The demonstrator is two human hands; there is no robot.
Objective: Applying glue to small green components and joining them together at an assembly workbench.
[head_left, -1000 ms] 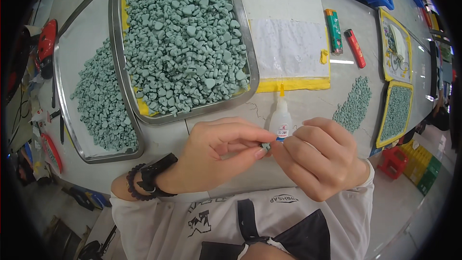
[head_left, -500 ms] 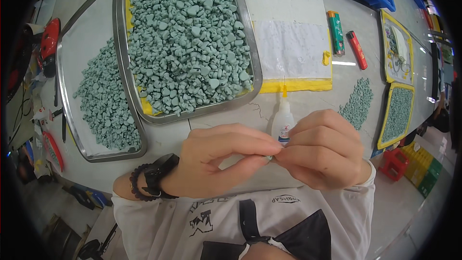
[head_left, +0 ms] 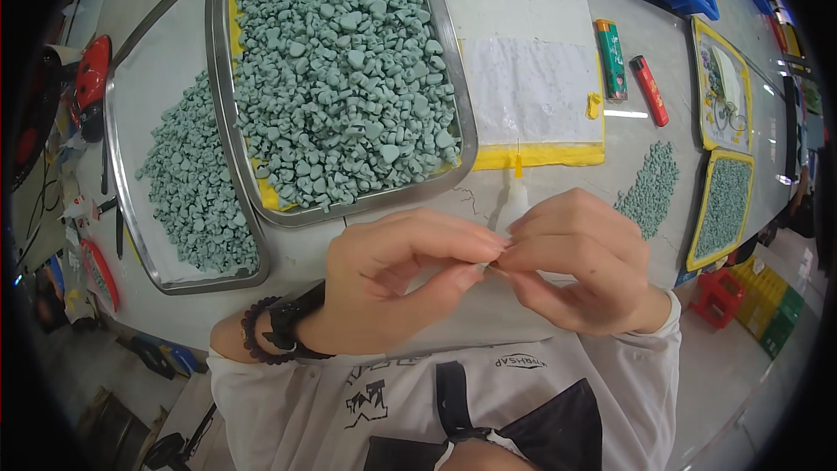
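Far left on the counter (head_left: 366,227) sits a shallow steel tray (head_left: 131,122) with a loose heap of green stone chips along its right side. Next to it, overlapping its edge, a second steel tray (head_left: 449,52) is piled full of the same green chips (head_left: 340,78). Below the trays the left hand (head_left: 392,275), with a dark watch and bead bracelet at the wrist, meets the right hand (head_left: 580,262) fingertip to fingertip; both grips are pinched narrow on something tiny between them, too small to make out. Just behind the fingers stands a small white glue bottle (head_left: 514,202) with an orange tip, partly hidden by them. Further right lie a white cloth on yellow backing (head_left: 532,87), a green lighter (head_left: 611,59), a red lighter (head_left: 649,91), and a small loose pile of chips (head_left: 649,192).
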